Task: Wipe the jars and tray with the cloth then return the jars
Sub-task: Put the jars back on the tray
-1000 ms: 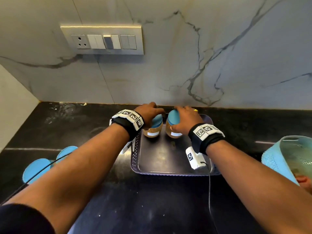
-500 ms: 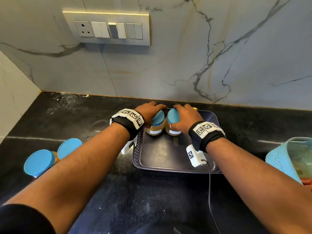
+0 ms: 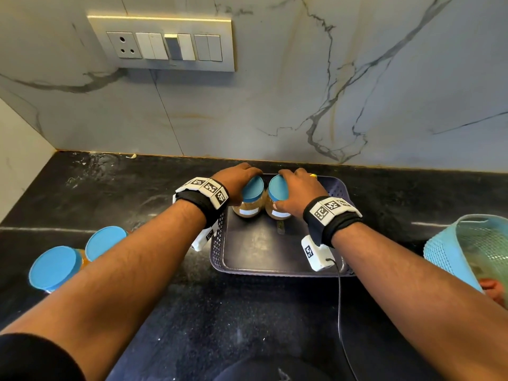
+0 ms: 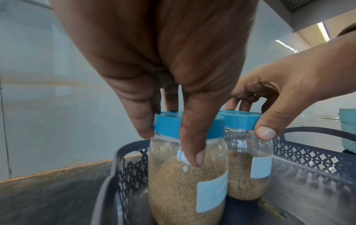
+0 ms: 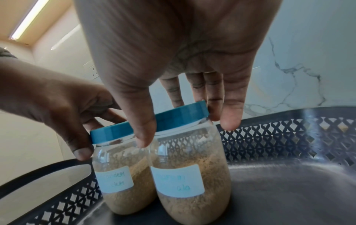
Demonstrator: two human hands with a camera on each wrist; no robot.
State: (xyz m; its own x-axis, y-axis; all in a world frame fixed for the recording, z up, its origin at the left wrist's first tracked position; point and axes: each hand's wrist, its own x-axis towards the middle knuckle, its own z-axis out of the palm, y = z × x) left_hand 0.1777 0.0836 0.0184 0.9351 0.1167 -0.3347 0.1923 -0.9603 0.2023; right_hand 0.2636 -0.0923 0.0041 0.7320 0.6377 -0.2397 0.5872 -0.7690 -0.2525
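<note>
Item: left hand [image 3: 236, 180] and right hand [image 3: 298, 191] are still gripping two lidded jars [image 3: 248, 198], now touching at the tray's [image 3: 277, 268] back-left corner, suggesting return under way.

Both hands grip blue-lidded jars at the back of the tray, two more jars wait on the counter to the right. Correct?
Not quite: the two waiting jars stand on the counter to the left, per the head view. The left hand and right hand do grip jars in the tray.
</note>
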